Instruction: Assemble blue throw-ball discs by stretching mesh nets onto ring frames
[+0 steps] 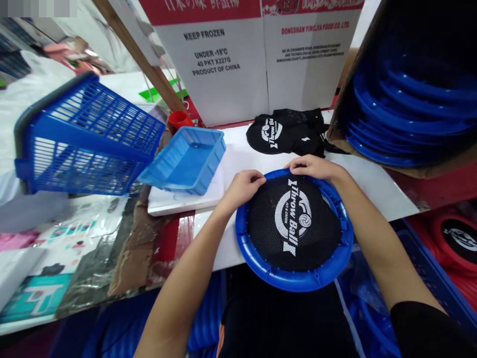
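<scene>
A round blue plastic ring (294,284) rests over the near edge of the white tabletop, close to my body. Across it lies a black mesh net (264,223) printed "Throw Ball". Small gaps show between net and ring at the right side. At the upper left rim, my left hand (246,186) pinches the net's edge against the ring. My right hand (311,167) is closed on the top rim, its fingertips on the net's edge. More black printed nets (286,133) lie in a loose pile just beyond the ring.
On the right a cardboard box (428,171) holds stacked blue rings (410,119). To the left are a light blue tray (186,159) and a tilted blue basket (85,139). A white and red carton (238,89) stands behind. Red printed discs (447,238) sit lower right.
</scene>
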Tool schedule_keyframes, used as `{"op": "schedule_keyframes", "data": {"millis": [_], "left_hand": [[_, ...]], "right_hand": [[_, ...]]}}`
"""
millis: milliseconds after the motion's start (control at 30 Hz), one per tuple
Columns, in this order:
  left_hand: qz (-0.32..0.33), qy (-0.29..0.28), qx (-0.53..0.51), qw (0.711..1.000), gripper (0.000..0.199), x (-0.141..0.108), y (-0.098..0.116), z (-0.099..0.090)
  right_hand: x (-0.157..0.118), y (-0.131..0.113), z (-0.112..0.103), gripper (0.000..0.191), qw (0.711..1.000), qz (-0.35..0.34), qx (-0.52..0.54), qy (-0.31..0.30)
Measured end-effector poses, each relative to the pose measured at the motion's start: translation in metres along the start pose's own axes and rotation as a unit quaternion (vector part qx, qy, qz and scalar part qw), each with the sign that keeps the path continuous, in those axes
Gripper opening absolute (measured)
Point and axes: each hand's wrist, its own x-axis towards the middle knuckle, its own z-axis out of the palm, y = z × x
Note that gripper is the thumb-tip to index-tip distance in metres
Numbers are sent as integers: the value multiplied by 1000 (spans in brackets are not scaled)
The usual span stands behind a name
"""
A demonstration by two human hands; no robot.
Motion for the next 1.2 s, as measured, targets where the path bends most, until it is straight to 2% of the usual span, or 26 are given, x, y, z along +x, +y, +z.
{"op": "schedule_keyframes", "data": {"millis": [167, 333, 467, 633, 800, 933, 1200], "left_hand": [[11, 8, 10, 1000, 15, 3, -7, 2], [17, 13, 21, 1000, 15, 7, -16, 1], [26, 4, 22, 999, 13, 8, -18, 0], [42, 15, 28, 999, 17, 2, -9, 1], [108, 45, 72, 991, 9, -1, 6, 12], [88, 71, 57, 992, 8, 1, 11, 18], [51, 41, -1, 998, 21, -1, 7, 10]], "right_hand": [[2, 0, 1, 28, 999, 4, -32, -9], [1, 0, 6, 13, 994, 14, -105, 27], [0, -4, 9, 15, 993, 8, -116, 31], [4, -11, 16, 28, 991, -27, -122, 41], [11, -10, 24, 17, 985, -86, -143, 45], [16, -8, 31, 18, 987, -97, -106, 67], [23, -11, 41, 12, 990, -65, -93, 87]]}}
